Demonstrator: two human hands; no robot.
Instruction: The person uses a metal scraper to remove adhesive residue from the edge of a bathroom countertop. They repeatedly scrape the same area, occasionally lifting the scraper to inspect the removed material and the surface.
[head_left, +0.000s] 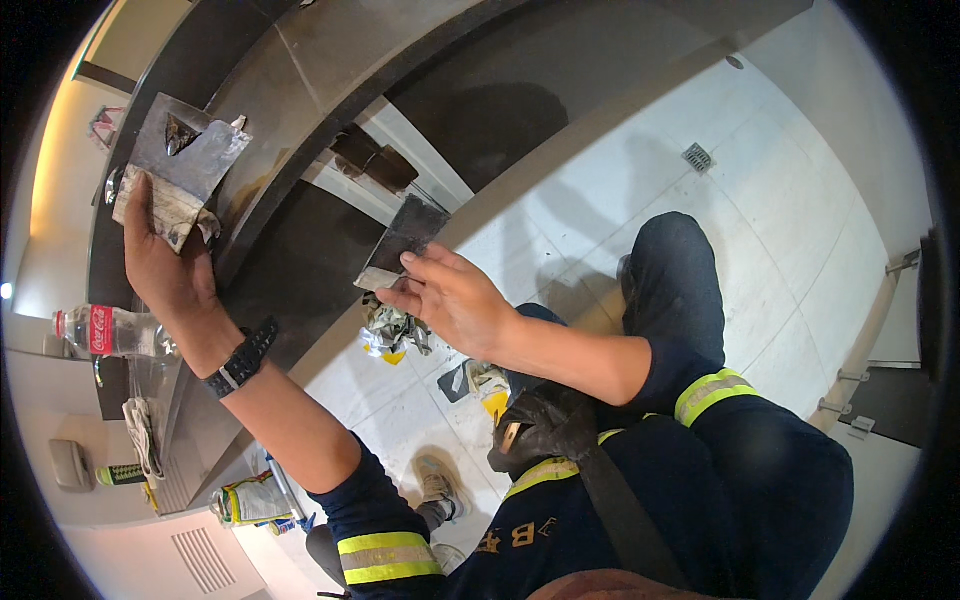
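Note:
My left hand (170,275) grips a broad flat metal scraper (200,150) by its pale, stained edge, the thumb lying on top. A dark, glossy lump of paste (181,134) sits on the plate, which is held over the dark curved counter (290,85). In front of the counter's edge, my right hand (460,305) pinches a smaller scraper (408,235) between thumb and fingers. Its dark, smeared blade points up and away from me, and a pale strip runs along the held end. The two scrapers are apart.
A plastic bottle with a red cap (120,331) lies near my left wrist. A pale cloth or glove (143,440) hangs nearby. Crumpled packaging (395,328), a bag (252,500) and a shoe (437,480) are on the tiled floor, with a drain (697,157) farther right.

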